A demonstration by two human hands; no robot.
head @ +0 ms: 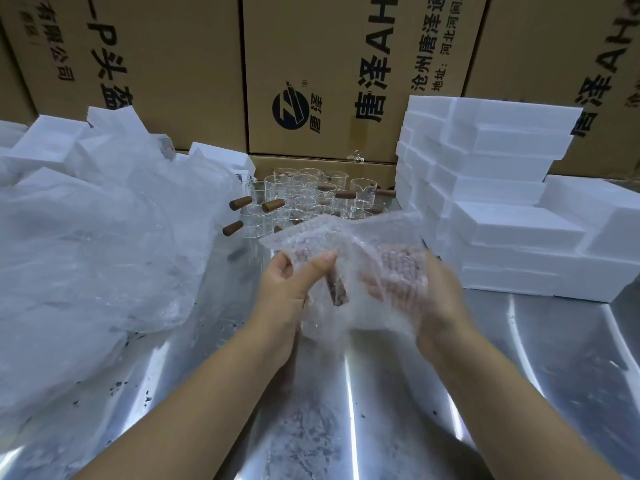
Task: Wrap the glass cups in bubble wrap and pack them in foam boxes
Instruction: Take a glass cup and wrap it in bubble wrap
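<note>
Two hands share one sheet of bubble wrap (pixel 349 237) at the centre of our view; our left hand (pixel 289 285) grips its near edge, fingers curled behind the sheet and thumb laid along the front, pressing the wrap against a glass cup (pixel 337 289); of that cup we plainly see only the brown wooden handle, pointing down toward six o'clock, the glass body being lost in the folds. Our right hand (pixel 429 299) lies at three o'clock of the cup, under the sheet; its fingers show blurred through the bubbles, spread toward nine o'clock, and we cannot tell whether they curl round anything or merely support the wrap. The sheet rises loose above both hands and hangs below them over the steel table (pixel 346 427).

At twelve o'clock from the hands the loose cups (pixel 301 197) stand bunched together on the table, clear glass with wooden handles sticking out toward nine and three o'clock; between one and three o'clock the white foam boxes (pixel 502 209) sit in stepped stacks; at nine o'clock a large crumpled plastic bag (pixel 90 244) sprawls over the table, with white foam pieces (pixel 52 140) behind it at ten o'clock; printed cardboard cartons (pixel 329 64) wall the far side from ten through two o'clock.
</note>
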